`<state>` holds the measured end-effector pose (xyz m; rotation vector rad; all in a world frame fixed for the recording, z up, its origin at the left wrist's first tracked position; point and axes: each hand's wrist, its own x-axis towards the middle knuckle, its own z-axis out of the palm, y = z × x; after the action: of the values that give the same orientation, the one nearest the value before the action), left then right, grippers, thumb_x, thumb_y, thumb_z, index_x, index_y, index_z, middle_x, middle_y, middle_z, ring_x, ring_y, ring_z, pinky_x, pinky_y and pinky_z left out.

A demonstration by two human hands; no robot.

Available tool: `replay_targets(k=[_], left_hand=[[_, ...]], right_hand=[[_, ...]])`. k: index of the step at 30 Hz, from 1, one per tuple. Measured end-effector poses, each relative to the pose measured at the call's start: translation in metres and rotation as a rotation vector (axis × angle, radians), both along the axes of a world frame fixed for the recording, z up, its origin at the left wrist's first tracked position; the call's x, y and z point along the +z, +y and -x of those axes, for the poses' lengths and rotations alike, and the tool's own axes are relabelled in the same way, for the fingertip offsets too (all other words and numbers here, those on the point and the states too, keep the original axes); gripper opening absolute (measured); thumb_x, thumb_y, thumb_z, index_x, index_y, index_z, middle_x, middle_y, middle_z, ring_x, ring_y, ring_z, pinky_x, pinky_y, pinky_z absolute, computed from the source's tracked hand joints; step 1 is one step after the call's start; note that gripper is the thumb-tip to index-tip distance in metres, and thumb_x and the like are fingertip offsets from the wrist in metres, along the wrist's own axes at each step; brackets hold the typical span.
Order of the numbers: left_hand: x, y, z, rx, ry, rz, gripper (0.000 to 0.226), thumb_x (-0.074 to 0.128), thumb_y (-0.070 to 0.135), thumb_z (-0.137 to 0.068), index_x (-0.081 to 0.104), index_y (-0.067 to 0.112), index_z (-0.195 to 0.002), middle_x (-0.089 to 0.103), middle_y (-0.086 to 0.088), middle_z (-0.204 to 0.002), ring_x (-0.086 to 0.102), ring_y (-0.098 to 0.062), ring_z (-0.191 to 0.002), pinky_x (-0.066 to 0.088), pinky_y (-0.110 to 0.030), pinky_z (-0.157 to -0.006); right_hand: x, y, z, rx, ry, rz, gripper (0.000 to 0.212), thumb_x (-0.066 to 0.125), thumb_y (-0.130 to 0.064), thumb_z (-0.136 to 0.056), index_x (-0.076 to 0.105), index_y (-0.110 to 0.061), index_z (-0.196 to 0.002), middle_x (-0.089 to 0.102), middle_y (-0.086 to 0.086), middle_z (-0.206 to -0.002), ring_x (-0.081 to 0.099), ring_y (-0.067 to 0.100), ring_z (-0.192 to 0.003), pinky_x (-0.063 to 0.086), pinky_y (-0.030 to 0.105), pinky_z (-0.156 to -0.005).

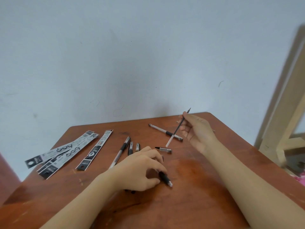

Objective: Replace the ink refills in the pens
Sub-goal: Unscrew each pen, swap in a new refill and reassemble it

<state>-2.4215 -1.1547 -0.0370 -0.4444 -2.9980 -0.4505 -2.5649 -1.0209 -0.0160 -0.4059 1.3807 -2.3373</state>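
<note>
My right hand (197, 129) holds a thin ink refill (175, 132) above the table, tip pointing up and away. My left hand (140, 169) grips a pen barrel with a black grip (165, 178) low on the table. A detached pen tip section (164, 149) lies between my hands. A whole pen (165, 132) lies behind the refill. Another pen (121, 150) and two pen caps (130, 147) (137, 147) lie to the left.
Several flat black-and-white refill packets (66, 153) fan out on the left of the brown wooden table (198, 187). The table's far edge meets a pale wall. A wooden frame (283, 113) stands at the right.
</note>
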Motion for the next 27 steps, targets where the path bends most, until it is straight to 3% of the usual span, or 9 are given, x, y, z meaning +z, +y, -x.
replay_targets(k=[9,11,15,18,20,22,24,27], left_hand=[[-0.007,0.000,0.005,-0.032,0.058,0.016,0.021,0.055,0.041,-0.083,0.064,0.029,-0.098,0.055,0.013,-0.108,0.036,-0.001,-0.108,0.033,-0.033,-0.097],[-0.007,0.002,0.004,-0.032,0.170,-0.078,0.028,0.045,0.045,-0.083,0.062,0.026,-0.094,0.060,0.011,-0.099,0.045,-0.002,-0.098,0.041,-0.032,-0.088],[0.005,0.005,-0.001,0.112,0.469,-0.380,0.017,0.042,0.035,-0.085,0.054,0.031,-0.097,0.064,0.012,-0.096,0.055,0.002,-0.083,0.044,-0.010,-0.072],[0.008,-0.005,-0.002,0.172,0.665,-0.358,0.025,0.041,0.030,-0.087,0.047,0.039,-0.110,0.062,0.016,-0.101,0.060,-0.006,-0.086,0.051,-0.023,-0.076],[0.007,-0.013,-0.001,0.227,0.671,-0.289,0.034,0.036,0.028,-0.088,0.042,0.039,-0.119,0.063,0.006,-0.093,0.060,-0.012,-0.076,0.053,-0.030,-0.069],[0.004,-0.019,0.001,0.299,0.657,-0.260,0.039,0.034,0.027,-0.087,0.040,0.040,-0.124,0.061,0.002,-0.086,0.055,-0.014,-0.067,0.048,-0.020,-0.065],[0.004,-0.020,0.001,0.374,0.621,-0.257,0.040,0.039,0.019,-0.091,0.038,0.043,-0.123,0.061,-0.001,-0.089,0.055,-0.014,-0.071,0.038,-0.008,-0.074],[0.005,-0.019,0.000,0.431,0.542,-0.308,0.046,0.044,0.006,-0.092,0.032,0.042,-0.118,0.059,0.002,-0.091,0.052,-0.006,-0.071,0.037,-0.007,-0.073]], right_hand=[[-0.002,0.001,0.002,-0.053,-0.003,-0.022,0.023,0.052,-0.013,-0.092,0.059,-0.008,-0.070,0.060,-0.004,-0.044,0.049,0.002,-0.034,0.040,0.011,-0.038],[0.000,0.002,0.003,-0.057,-0.018,0.003,0.024,0.051,-0.014,-0.092,0.059,-0.008,-0.071,0.059,-0.005,-0.043,0.049,0.002,-0.034,0.041,0.012,-0.038],[0.001,0.005,0.006,-0.071,-0.066,0.098,0.024,0.049,-0.018,-0.094,0.059,-0.008,-0.074,0.059,-0.002,-0.044,0.053,0.006,-0.037,0.043,0.014,-0.039],[0.003,0.005,0.005,-0.066,-0.073,0.125,0.027,0.043,-0.022,-0.096,0.056,-0.011,-0.075,0.060,0.000,-0.046,0.056,0.007,-0.038,0.043,0.014,-0.038],[0.005,0.005,0.003,-0.045,-0.059,0.131,0.027,0.040,-0.022,-0.097,0.054,-0.013,-0.076,0.062,0.002,-0.049,0.060,0.010,-0.041,0.043,0.014,-0.039],[0.007,0.004,0.000,-0.008,-0.042,0.147,0.026,0.039,-0.021,-0.098,0.051,-0.013,-0.077,0.065,0.005,-0.051,0.064,0.012,-0.045,0.045,0.015,-0.040],[0.009,0.004,-0.003,0.025,-0.029,0.161,0.025,0.037,-0.019,-0.098,0.050,-0.013,-0.077,0.068,0.007,-0.054,0.066,0.014,-0.049,0.048,0.015,-0.042],[0.011,0.004,-0.007,0.056,-0.014,0.176,0.024,0.037,-0.017,-0.098,0.049,-0.013,-0.078,0.069,0.007,-0.057,0.069,0.015,-0.054,0.050,0.016,-0.046]])
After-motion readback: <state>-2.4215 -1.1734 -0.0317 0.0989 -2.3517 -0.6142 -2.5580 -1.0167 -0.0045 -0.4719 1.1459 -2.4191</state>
